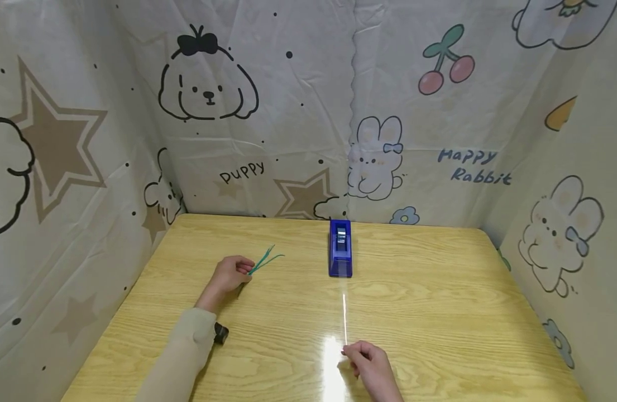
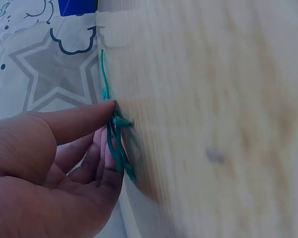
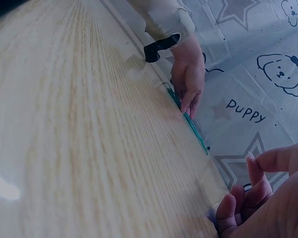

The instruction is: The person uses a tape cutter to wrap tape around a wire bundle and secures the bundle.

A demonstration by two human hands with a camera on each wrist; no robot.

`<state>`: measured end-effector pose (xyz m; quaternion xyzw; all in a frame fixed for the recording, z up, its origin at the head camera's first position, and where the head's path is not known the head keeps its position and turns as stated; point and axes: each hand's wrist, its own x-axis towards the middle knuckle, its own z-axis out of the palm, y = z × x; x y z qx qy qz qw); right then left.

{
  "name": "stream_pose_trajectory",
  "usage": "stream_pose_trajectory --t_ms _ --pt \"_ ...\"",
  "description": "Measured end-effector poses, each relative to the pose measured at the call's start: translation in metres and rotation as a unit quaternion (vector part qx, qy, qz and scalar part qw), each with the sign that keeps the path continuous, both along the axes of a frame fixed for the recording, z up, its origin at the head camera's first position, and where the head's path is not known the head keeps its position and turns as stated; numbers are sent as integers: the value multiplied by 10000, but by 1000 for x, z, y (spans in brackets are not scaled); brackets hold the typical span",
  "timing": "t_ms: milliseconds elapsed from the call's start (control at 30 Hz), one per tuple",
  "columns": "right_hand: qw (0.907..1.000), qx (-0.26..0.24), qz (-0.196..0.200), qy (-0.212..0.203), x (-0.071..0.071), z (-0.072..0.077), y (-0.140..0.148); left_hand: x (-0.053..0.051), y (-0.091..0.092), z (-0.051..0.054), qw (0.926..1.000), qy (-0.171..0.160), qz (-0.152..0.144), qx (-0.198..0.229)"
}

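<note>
My left hand is over the left half of the table and pinches a few thin green strands between thumb and fingers. In the left wrist view, bent ends of the green strands show beside the fingers, close to the tabletop. Near the front of the table my right hand pinches the end of a clear tape strip. That strip stretches in a straight line toward a blue tape dispenser at the back middle. In the right wrist view the tape is hardly visible at the fingertips.
The wooden table is enclosed by a printed cloth at the back and both sides. A black wrist mount sits at the left sleeve. Bright glare lies on the tabletop left of the right hand.
</note>
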<state>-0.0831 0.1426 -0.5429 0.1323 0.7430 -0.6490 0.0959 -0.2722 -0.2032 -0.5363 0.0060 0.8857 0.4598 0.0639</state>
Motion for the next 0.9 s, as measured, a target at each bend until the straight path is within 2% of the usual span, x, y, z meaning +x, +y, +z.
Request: stream_pose_trajectory --t_ms 267,600,900 --pt "10000 -4 -3 -3 0 1 0 0 5 1 9997 58 -231 -22" --pt "10000 -5 -15 16 0 -1 0 1 2 3 9985 65 -114 -540" --pt "10000 0 14 6 0 -1 1 -1 5 4 9935 42 -488 -1029"
